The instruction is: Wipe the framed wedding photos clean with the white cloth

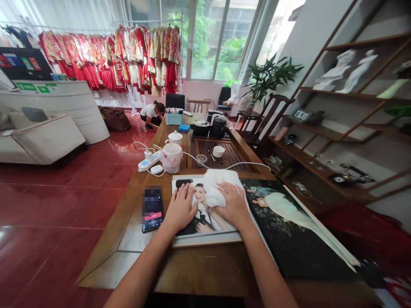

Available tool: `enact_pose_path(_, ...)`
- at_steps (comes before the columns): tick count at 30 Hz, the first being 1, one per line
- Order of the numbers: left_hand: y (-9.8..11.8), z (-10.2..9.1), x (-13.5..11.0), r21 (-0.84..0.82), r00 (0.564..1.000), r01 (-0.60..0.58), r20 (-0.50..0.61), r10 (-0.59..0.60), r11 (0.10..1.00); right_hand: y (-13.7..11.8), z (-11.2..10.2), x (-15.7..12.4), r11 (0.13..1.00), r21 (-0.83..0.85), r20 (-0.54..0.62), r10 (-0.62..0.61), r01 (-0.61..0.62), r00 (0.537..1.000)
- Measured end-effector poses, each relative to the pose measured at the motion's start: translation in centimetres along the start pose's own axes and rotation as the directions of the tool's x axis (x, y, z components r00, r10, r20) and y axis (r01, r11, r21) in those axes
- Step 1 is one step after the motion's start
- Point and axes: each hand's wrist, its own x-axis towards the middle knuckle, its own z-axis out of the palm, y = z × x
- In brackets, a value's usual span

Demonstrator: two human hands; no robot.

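A photo panel (205,218) with a printed portrait lies flat on the wooden table (199,269) in front of me. My left hand (182,207) rests on the panel's left part with the fingers stretched out. On its upper right part sits a bunched white cloth (221,188). My right hand (233,203) presses on this cloth, its fingers bent over the right side of it. To the right lies a larger dark photo panel (295,222) showing a figure in a long pale dress; the cloth and right hand are near its left edge.
Left of the panel lies a phone (152,209). Beyond are a power strip (149,161), a pink-white mug (172,157), a white cup (218,151) on a tea tray (234,152), and a cable across the table. A person (152,114) crouches beside the table's far end.
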Motion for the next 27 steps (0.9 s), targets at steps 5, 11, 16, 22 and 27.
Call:
enact_pose_path(5, -0.1, 0.0, 0.0, 0.001, 1.000, -0.006, -0.006, 0.006, 1.000, -1.4, -1.2, -4.0, 1.000, 0.014, 0.025, -0.026, 0.025, 0.999)
enact_pose_path(11, -0.1, 0.1, 0.0, 0.004, 1.000, -0.010, -0.014, 0.010, 1.000, -2.8, -2.3, -7.6, 1.000, -0.007, 0.045, -0.022, 0.022, 0.999)
enact_pose_path(16, -0.1, 0.0, 0.1, 0.006, 1.000, -0.013, -0.010, 0.013, 1.000, -2.5, -1.9, -6.1, 1.000, 0.016, 0.049, 0.017, -0.018, 0.999)
enact_pose_path(22, -0.1, 0.0, 0.0, -0.001, 1.000, -0.006, -0.002, 0.006, 1.000, -1.2, -0.6, -1.5, 0.999, 0.020, 0.021, 0.050, -0.050, 0.999)
enact_pose_path(27, -0.2, 0.1, 0.0, -0.008, 1.000, -0.003, -0.008, 0.003, 1.000, -1.0, 0.0, 0.5, 0.998, 0.010, 0.001, 0.063, -0.063, 0.998)
